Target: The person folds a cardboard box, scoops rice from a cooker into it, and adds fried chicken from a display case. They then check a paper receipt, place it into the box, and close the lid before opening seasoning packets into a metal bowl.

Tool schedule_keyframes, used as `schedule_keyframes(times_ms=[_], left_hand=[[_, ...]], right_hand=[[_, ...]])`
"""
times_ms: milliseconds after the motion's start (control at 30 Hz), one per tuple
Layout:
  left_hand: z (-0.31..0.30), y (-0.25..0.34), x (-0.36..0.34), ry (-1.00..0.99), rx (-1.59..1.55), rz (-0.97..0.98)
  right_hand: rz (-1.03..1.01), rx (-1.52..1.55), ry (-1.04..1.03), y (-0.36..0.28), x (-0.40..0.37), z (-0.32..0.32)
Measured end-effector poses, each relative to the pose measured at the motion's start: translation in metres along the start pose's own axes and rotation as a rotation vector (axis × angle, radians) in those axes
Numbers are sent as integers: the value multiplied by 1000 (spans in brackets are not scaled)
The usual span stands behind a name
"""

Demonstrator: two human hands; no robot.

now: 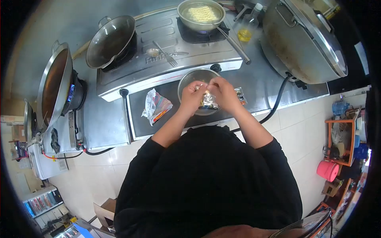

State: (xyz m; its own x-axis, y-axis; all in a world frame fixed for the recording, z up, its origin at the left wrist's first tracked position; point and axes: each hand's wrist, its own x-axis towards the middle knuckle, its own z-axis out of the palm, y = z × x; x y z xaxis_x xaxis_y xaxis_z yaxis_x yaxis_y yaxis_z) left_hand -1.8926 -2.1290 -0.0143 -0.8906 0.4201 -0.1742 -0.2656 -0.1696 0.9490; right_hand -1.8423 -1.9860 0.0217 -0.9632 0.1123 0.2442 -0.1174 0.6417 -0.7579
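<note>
My left hand [192, 95] and my right hand [223, 94] meet over a round metal bowl [189, 78] at the counter's front edge. Between them the fingers of both pinch a shiny foil seasoning sachet [209, 100]. Right of the bowl, partly behind my right hand, lies another small packet [240, 95]. A torn, crumpled noodle wrapper [156, 106] rests on the dark counter to the left. On the stove's far right burner stands a pan [196, 26] of water with a block of instant noodles [202, 14] in it.
A spoon [152, 52] and fork [170, 60] lie on the steel stove [149, 71]. An empty wok [109, 41] sits on the left burner, and a larger wok [55, 85] over a blue flame farther left. An oil bottle [247, 29] and big lidded pot [289, 43] stand right.
</note>
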Motion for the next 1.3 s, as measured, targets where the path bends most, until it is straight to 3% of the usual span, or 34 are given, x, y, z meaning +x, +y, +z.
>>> schedule_keyframes(times_ms=[67,167,267,367,467,567,667,767,867,1067,1167,1300], left_hand=[[1,3,-1,-5,40,48],[4,13,-5,-12,-85,-130],[0,3,0,-37,-203,-163],[7,8,-3,5,-361,-210],[1,10,4,107,-165,-193],[-8,-15,22,104,329,173],[-10,-5,25,196,712,95],[-14,2,32,216,783,10],[-22,-5,39,259,903,100],[-26,-10,45,274,990,161],[-24,-12,47,178,976,74],[-20,-14,44,184,1046,53]], right_hand=[[256,281,-146,-2,4,-4],[28,154,-9,-7,3,-4],[-227,14,33,-4,5,-6],[-360,-175,64,-3,3,-1],[-251,-4,116,7,6,2],[-184,-18,122,10,-2,4],[-263,-65,79,9,-12,4],[-294,-130,23,0,-34,1],[-379,-54,-48,-1,-54,-11],[-355,108,-130,0,-74,-20],[-205,-67,-35,-5,-66,-2],[-220,-259,-25,-4,-51,20]])
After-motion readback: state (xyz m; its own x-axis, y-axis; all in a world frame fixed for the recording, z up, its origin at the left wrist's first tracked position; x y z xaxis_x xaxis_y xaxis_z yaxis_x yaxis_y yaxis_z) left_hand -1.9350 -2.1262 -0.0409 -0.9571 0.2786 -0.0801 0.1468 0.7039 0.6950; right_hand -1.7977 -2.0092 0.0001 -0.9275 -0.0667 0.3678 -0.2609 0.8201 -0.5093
